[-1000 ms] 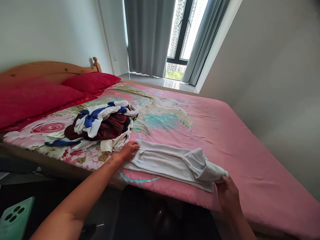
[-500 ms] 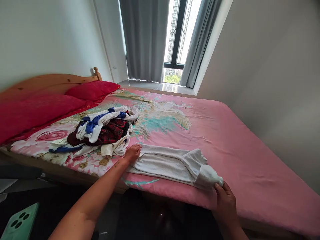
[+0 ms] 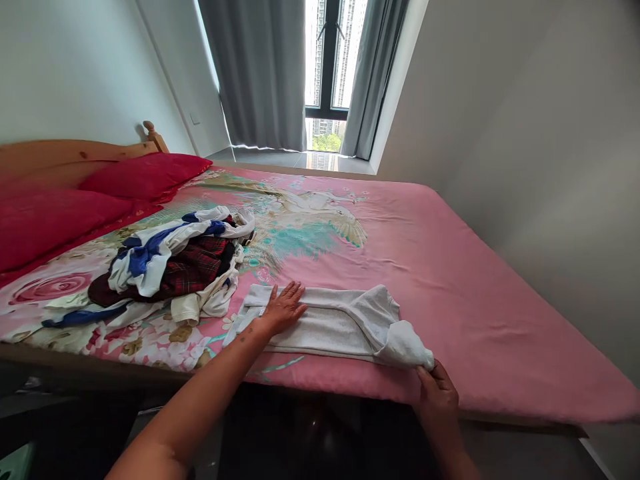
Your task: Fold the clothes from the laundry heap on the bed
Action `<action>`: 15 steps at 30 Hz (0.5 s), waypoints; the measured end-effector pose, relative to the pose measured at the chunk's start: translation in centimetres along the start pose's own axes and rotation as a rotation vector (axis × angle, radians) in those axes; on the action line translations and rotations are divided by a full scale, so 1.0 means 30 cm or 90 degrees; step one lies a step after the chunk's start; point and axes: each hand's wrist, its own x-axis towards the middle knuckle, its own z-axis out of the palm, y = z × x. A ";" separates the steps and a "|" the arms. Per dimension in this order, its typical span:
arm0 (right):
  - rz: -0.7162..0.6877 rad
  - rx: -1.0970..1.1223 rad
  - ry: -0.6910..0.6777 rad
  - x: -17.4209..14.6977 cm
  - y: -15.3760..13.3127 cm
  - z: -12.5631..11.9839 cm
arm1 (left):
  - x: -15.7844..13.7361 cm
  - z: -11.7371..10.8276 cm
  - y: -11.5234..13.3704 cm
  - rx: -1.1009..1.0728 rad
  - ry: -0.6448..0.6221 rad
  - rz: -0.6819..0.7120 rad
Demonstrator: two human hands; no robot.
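A light grey garment (image 3: 325,327), partly folded into a long strip, lies along the near edge of the bed; its exact kind I cannot tell. My left hand (image 3: 285,308) rests flat on its left part, fingers spread. At the right end, my right hand (image 3: 439,387) pinches a corner of the cloth between thumb and fingers. That end is bunched up and turned over, with a paler patch showing.
A heap of clothes (image 3: 175,260), white, blue and red plaid, lies left of the garment. Red pillows (image 3: 145,175) lean by the wooden headboard (image 3: 65,155). The pink bedsheet (image 3: 450,287) stretches to the right wall. A green phone (image 3: 17,463) shows at bottom left.
My left hand has shifted from the garment's left end onto its body, fingers now spread flat. My right hand still holds the corner. The view has turned slightly right.
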 end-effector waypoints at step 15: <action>-0.090 -0.047 -0.051 -0.073 -0.030 0.014 | 0.102 0.028 0.379 -0.135 -0.084 0.176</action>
